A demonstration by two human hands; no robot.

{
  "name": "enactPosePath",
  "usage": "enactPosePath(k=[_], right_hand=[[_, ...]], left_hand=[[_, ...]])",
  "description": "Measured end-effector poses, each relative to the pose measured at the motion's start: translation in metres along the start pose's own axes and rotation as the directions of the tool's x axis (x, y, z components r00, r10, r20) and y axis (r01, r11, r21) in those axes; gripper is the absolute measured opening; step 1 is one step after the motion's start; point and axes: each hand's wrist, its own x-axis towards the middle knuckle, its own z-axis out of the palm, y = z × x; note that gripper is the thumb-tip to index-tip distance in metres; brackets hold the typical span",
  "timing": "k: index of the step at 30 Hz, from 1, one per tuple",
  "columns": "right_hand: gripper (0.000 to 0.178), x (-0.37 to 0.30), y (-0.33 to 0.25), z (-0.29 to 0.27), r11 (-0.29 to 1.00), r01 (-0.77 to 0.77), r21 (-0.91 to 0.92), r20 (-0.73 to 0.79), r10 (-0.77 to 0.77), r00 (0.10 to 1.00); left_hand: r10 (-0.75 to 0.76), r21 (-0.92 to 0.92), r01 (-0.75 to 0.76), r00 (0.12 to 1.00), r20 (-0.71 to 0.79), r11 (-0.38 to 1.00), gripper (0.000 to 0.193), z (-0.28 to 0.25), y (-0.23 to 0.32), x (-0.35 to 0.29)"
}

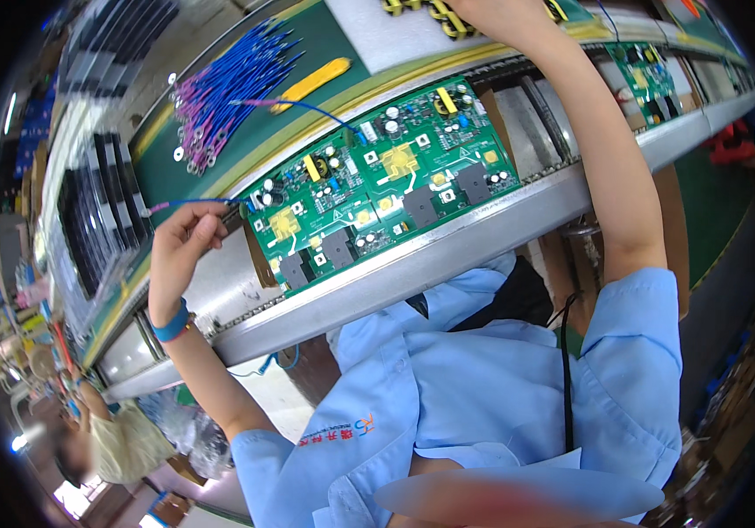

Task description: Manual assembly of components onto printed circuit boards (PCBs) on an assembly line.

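Note:
A green circuit board (355, 187) with two like halves lies on the conveyor before me, carrying black blocks, capacitors and yellow-wrapped parts. My left hand (186, 251) is at its left end, thumb and fingers curled together; what they hold, if anything, is hidden. Just behind its index finger a blue wire (186, 203) with a purple sleeve runs to the board. Another blue wire (311, 107) rises from a white connector at the board's middle. Far off, my right hand (496, 16) reaches among yellow-and-black coils (449, 19) on a pale sheet, its fingers cut off by the upper edge.
A pile of blue wires (241, 75) with purple sleeves and ring ends lies on the green mat beside a long yellow object (314, 84). Stacked black parts (96, 220) stand left. The metal rail (412, 251) edges the conveyor. Another board (645, 75) sits right; a person (127, 440) is lower left.

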Motion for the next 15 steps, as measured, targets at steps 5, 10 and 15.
enactPosePath(k=[5, 10, 15], right_hand=[[0.022, 0.003, -0.001, 0.003, 1.0, -0.019, -0.018, 0.043, 0.02, 0.999], [0.023, 0.003, -0.002, 0.0, 0.999, -0.023, -0.024, 0.065, 0.025, 0.998], [0.024, 0.002, -0.007, -0.004, 0.998, -0.04, -0.041, 0.091, 0.044, 0.995]], left_hand=[[0.002, 0.002, -0.002, 1.0, -0.008, 1.0, 0.029, -0.003, 0.001, -0.001], [0.013, -0.029, -0.014, 1.0, -0.018, 0.999, 0.031, -0.003, 0.002, 0.001], [0.003, -0.036, -0.003, 1.0, -0.02, 0.999, 0.029, -0.005, 0.002, 0.0]])
